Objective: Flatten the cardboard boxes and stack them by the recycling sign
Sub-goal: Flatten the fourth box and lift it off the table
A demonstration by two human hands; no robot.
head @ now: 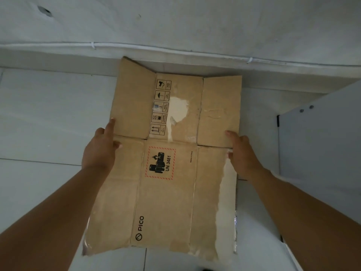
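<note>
A flattened brown cardboard box [166, 202] fills the middle of the view, held above the tiled floor with its far end near the wall. It bears a PICO logo, a red-bordered UN 3481 battery label and handling symbols, and shows torn white patches. My left hand [100, 147] grips its left edge at the fold line, thumb on top. At the same height my right hand [242, 153] grips the right edge. No recycling sign is in view.
A grey-white wall [175, 26] with a thin white cable [175, 49] along its base runs across the top. Light floor tiles [48, 124] lie to the left. A white cabinet panel [320, 133] stands at the right.
</note>
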